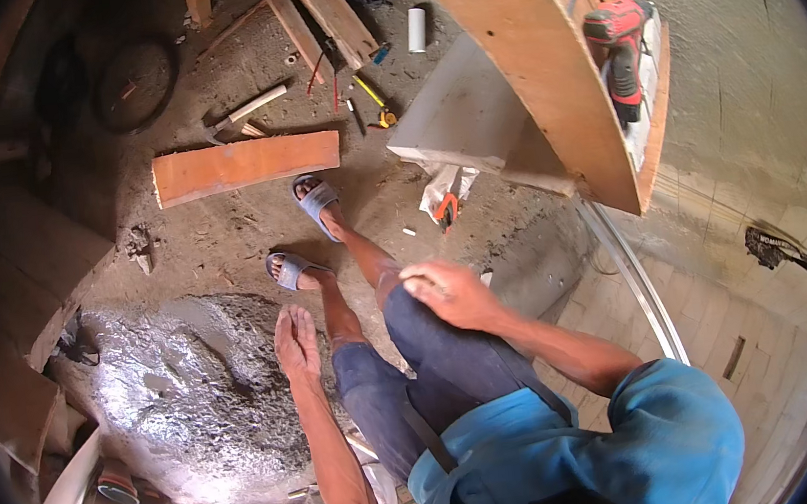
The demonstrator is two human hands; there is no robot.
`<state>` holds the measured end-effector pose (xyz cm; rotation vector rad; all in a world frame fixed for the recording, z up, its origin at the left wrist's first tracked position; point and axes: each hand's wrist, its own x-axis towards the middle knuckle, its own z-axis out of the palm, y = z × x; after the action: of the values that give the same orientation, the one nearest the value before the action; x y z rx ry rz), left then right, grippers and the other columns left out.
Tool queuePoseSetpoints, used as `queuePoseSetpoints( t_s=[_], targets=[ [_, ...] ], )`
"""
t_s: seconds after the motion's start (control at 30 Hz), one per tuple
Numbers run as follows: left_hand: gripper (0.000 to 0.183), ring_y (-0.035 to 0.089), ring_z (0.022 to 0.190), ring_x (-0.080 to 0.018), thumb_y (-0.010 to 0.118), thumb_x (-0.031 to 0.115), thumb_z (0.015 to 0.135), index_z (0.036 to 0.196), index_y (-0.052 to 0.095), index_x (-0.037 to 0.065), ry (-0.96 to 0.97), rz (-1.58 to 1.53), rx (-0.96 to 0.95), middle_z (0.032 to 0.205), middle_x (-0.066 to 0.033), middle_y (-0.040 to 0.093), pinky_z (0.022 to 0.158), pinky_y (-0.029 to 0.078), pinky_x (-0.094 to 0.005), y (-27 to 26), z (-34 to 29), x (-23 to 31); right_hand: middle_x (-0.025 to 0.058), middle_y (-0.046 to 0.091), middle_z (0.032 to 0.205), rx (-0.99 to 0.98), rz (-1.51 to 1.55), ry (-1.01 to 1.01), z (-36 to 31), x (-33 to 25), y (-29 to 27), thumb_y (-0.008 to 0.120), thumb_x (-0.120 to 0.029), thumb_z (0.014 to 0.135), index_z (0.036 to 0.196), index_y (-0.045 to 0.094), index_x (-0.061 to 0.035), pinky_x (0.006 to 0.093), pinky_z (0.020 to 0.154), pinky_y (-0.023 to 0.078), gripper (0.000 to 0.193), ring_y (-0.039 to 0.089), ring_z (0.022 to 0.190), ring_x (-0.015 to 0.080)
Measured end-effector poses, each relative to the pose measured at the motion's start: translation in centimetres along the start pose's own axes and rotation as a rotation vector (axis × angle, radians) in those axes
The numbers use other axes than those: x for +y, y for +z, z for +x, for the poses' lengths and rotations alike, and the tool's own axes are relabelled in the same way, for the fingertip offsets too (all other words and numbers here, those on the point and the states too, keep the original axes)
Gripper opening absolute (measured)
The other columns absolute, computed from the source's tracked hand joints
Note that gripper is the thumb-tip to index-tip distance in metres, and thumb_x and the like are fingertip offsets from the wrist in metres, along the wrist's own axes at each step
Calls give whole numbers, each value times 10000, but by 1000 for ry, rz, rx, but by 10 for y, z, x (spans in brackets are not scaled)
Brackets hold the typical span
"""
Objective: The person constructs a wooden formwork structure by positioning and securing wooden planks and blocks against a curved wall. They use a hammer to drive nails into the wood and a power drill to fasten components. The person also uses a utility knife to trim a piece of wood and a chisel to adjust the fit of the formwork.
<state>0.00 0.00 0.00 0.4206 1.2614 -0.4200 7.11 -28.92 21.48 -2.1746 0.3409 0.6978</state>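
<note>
My left hand [296, 344] hangs in the air to the left of my knees. Its fingers are stretched out and it holds nothing. Over my right knee is my right hand [449, 291], its fingers slightly bent and nothing visible in them. Ahead of my sandals lies a curved-edged wooden board [247, 166] on the dirty floor. Beyond my right hand, a tool with an orange-and-black handle [447, 210] lies beside a pale slab [467, 107].
A red-and-black cordless drill [621, 57] rests on a curved wooden form [540, 51] at the right. Farther off lie a hammer [255, 105], a yellow tape measure [385, 116], planks [337, 18] and a white cylinder [417, 30]. Wet grey mortar [192, 392] spreads at my left.
</note>
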Motion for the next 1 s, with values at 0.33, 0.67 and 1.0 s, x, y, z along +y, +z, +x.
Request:
queuePoseSetpoints(
  t_s=[0.33, 0.67, 1.0],
  targets=[
    [206, 687, 957, -185, 692, 125, 977, 1152, 673, 18, -14, -130, -59, 1034, -67, 709, 923, 598, -348, 29, -31, -44, 180, 630, 1184, 924, -707, -132, 5, -42, -273, 653, -212, 972, 1280, 612, -5, 416, 972, 467, 373, 610, 1077, 311],
    [210, 683, 1018, -187, 702, 146, 975, 1155, 653, 49, -11, -157, -77, 1085, -65, 703, 962, 583, -341, 134, -51, -90, 283, 493, 1419, 698, -716, 4, 51, 24, -374, 686, -429, 928, 1495, 424, 18, 478, 1130, 357, 767, 477, 1328, 398],
    [193, 687, 947, -160, 699, 137, 976, 1144, 668, 45, -13, -226, -66, 1029, -54, 710, 905, 598, -320, 125, -47, -103, 181, 591, 1306, 681, -401, 87, 72, 18, -373, 733, -242, 821, 1429, 447, 31, 377, 1026, 447, 725, 594, 1157, 269]
  ],
)
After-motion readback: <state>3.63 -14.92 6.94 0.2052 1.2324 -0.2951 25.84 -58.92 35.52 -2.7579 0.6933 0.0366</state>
